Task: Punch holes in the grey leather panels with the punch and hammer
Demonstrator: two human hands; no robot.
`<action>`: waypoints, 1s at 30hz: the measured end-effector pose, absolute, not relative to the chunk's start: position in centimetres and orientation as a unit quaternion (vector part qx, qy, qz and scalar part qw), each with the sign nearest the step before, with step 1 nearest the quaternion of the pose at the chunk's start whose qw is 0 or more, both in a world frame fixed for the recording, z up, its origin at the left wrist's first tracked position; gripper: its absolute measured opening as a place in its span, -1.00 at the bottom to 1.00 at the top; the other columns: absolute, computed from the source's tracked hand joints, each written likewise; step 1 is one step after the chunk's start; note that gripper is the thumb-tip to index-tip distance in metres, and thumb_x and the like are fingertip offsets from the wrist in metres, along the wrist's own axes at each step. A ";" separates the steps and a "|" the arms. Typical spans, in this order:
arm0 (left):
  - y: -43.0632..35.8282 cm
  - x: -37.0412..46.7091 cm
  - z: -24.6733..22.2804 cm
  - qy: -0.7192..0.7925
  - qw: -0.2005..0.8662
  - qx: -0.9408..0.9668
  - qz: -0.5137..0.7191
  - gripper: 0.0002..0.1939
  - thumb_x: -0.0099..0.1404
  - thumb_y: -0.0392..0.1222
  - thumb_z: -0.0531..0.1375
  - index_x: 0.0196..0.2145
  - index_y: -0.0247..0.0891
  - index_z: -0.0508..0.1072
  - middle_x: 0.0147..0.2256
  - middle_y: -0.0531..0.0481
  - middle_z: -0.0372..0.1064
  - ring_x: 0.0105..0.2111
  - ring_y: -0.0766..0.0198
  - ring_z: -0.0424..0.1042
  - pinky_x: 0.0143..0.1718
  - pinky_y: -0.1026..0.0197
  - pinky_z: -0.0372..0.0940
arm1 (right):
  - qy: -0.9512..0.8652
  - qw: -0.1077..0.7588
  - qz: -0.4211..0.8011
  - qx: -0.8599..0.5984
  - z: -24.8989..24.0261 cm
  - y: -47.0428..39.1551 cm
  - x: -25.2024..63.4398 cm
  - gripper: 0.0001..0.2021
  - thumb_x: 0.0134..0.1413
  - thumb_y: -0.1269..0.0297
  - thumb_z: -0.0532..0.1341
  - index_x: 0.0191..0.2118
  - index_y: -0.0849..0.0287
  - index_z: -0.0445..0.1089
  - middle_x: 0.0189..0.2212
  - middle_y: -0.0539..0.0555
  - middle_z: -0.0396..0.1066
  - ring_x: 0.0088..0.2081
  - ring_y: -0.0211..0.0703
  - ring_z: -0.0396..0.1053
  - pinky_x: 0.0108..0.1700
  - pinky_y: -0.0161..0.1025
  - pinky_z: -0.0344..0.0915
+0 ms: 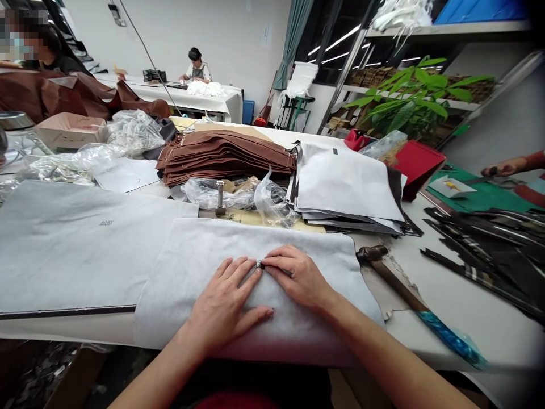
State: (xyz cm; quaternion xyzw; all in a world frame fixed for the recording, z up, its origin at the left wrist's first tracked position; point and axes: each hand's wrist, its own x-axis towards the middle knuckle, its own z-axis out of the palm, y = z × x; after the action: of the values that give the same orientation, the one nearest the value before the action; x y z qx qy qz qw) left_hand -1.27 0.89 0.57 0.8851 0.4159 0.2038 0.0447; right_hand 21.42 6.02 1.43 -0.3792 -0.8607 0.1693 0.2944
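A pale grey sheet [170, 284] lies across the table edge in front of me. Near its middle is a small dark and silvery piece [259, 264]. My left hand [230, 298] rests flat on the sheet with its fingers spread, the index fingertip touching the left side of the piece. From the right, my right hand [298, 275] pinches the piece between thumb and fingers. Another pale sheet [76, 244] with small dark marks lies to the left. Just beyond the front sheet stands a metal punch [220, 196].
A hammer [400, 284] with a blue-wrapped handle lies at the right. Behind are a brown leather stack [225, 153], a pale sheet stack [349, 182] and plastic bags [136, 133]. Dark strips [489, 244] lie far right. Other people sit at the back and left; another person's hand [506, 166] is at right.
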 end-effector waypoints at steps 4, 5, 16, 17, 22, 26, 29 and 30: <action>0.9 -1.3 0.5 0.417 0.048 0.884 0.205 -0.32 0.41 0.22 0.18 0.27 -0.32 0.34 0.30 -0.27 0.23 0.30 -0.09 0.22 0.35 -0.22 0.11 | -0.872 0.278 0.167 -0.366 1.5 6.0 21.2 -0.78 0.32 0.44 0.22 -0.03 0.11 0.56 -0.10 0.08 0.54 -0.10 -0.06 0.42 -0.01 -0.06 0.35; 0.9 -1.3 0.5 0.415 0.048 0.885 0.204 -0.31 0.41 0.22 0.18 0.29 -0.33 0.32 0.31 -0.27 0.22 0.31 -0.08 0.22 0.36 -0.22 0.11 | -0.881 0.260 0.157 -0.363 1.7 5.8 21.3 -0.77 0.32 0.43 0.21 -0.01 0.11 0.56 -0.07 0.09 0.53 -0.08 -0.04 0.40 0.01 -0.04 0.34; 0.7 -1.2 0.7 0.423 0.056 0.879 0.213 -0.31 0.42 0.26 0.13 0.28 -0.30 0.34 0.31 -0.21 0.23 0.32 -0.10 0.20 0.36 -0.22 0.10 | -0.846 0.248 0.187 -0.433 4.2 12.0 18.0 -0.74 0.32 0.34 0.21 0.05 0.12 0.54 0.00 0.11 0.51 -0.07 -0.09 0.47 0.06 -0.17 0.34; 0.7 -1.2 0.8 0.425 0.059 0.878 0.212 -0.31 0.42 0.27 0.13 0.28 -0.30 0.33 0.31 -0.20 0.23 0.32 -0.10 0.19 0.36 -0.22 0.10 | -0.842 0.245 0.181 -0.445 4.2 13.8 16.3 -0.68 0.31 0.35 0.21 0.13 0.13 0.49 0.04 0.12 0.48 -0.11 -0.13 0.47 0.03 -0.19 0.34; 0.8 -1.2 0.8 0.426 0.061 0.876 0.219 -0.32 0.42 0.27 0.14 0.25 -0.29 0.36 0.30 -0.21 0.25 0.31 -0.08 0.23 0.35 -0.22 0.13 | -0.856 0.197 0.168 -0.447 3.6 20.8 9.2 -0.72 0.23 0.30 0.30 0.04 0.18 0.52 0.01 0.13 0.49 -0.07 -0.10 0.43 0.00 -0.26 0.27; 0.8 -1.3 0.5 0.425 0.066 0.876 0.220 -0.32 0.40 0.27 0.15 0.25 -0.29 0.36 0.31 -0.21 0.24 0.31 -0.08 0.22 0.36 -0.23 0.12 | -0.851 0.165 0.161 -0.472 4.7 20.2 10.6 -0.88 0.17 0.28 0.33 -0.22 0.18 0.58 -0.24 0.08 0.55 -0.17 -0.06 0.44 -0.14 -0.27 0.24; 0.8 -1.3 0.4 0.425 0.071 0.876 0.219 -0.30 0.42 0.28 0.12 0.28 -0.29 0.33 0.33 -0.20 0.21 0.33 -0.07 0.19 0.37 -0.23 0.10 | -0.831 0.178 0.158 -0.503 6.2 16.2 14.8 -0.86 0.21 0.24 0.30 -0.22 0.14 0.60 -0.29 0.05 0.56 -0.25 -0.10 0.44 -0.24 -0.27 0.22; 0.8 -1.4 0.3 0.424 0.072 0.876 0.219 -0.30 0.43 0.28 0.11 0.28 -0.29 0.33 0.33 -0.19 0.20 0.34 -0.07 0.18 0.37 -0.23 0.09 | -0.818 0.199 0.168 -0.514 6.5 14.5 16.3 -0.84 0.24 0.23 0.28 -0.19 0.13 0.60 -0.27 0.03 0.56 -0.26 -0.12 0.44 -0.24 -0.28 0.23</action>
State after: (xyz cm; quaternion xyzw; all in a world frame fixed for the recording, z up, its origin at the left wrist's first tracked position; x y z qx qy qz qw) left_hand -1.37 0.78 0.34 0.8756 0.4245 0.2193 0.0716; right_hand 16.28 14.46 6.46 -0.5138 -0.8176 0.1676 0.1987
